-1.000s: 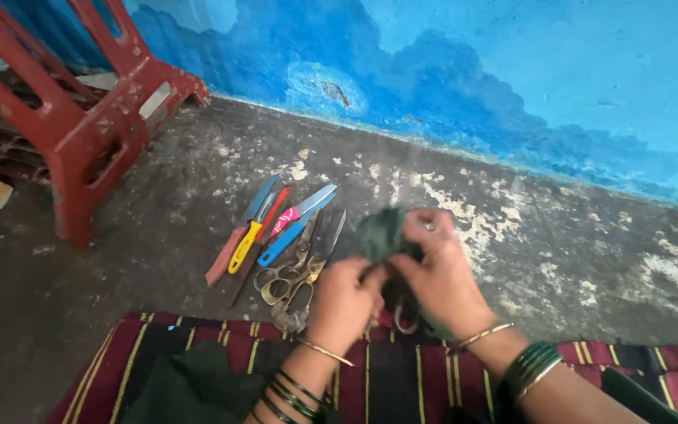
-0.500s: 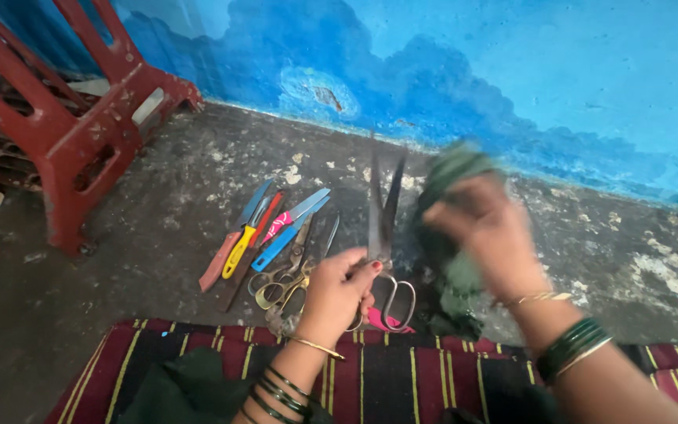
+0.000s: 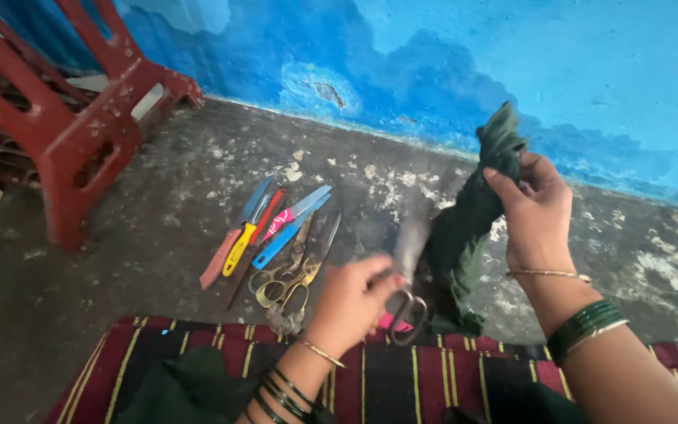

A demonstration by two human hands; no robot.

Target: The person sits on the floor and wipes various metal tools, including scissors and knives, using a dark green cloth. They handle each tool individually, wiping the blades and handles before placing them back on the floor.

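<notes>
Blue wall (paint blotchy), rough grey concrete floor, red plastic chair left, striped mat below.

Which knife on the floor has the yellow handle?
It's the knife with the yellow handle, second from the left in the row. The long one left of it is reddish-brown, and the ones to its right are pink and blue.

1. The scissors are motion-blurred, so can't tell if the blades are apart or together.
2. The left hand hides part of their handles, and it's smeared too.
3. Left of the scissors, the red stool runs off the top and left edges.
4. The striped mat below is cut by the bottom edge.
</notes>
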